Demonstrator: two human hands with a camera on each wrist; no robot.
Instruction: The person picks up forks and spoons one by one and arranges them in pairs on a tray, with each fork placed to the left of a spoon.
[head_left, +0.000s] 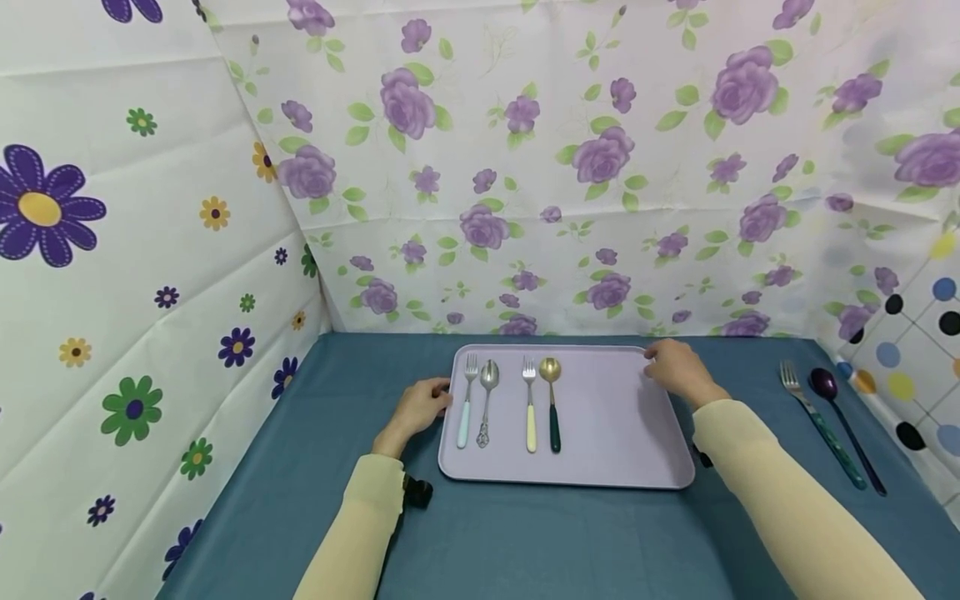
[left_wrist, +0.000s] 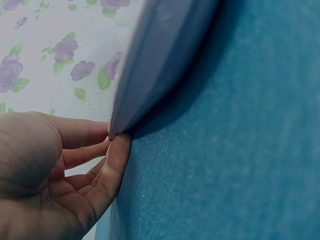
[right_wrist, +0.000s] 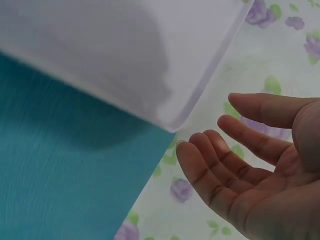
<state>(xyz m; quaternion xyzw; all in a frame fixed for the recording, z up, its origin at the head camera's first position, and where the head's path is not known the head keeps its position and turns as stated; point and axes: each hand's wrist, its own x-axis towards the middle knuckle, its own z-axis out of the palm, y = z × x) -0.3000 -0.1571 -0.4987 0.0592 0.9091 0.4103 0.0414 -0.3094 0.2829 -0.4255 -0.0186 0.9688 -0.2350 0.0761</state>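
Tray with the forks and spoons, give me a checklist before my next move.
1. Left hand pinching the tray edge: ok.
2. Right hand gripping the tray: not ok; its fingers look just off the corner.
3. Light-blue-handled fork, silver spoon, yellow-handled fork and gold spoon not overlapping: ok.
4. All cutlery on the tray: not ok; green-handled fork and dark spoon lie to its right.
5. Tray's underside clean: cannot tell.

On the blue-covered counter (head_left: 570, 542) lies a lilac tray (head_left: 615, 417) between left fingers (head_left: 438, 386) and right fingers (head_left: 656, 351); green-handled fork (head_left: 830, 437) and purple spoon (head_left: 853, 437) farther right.
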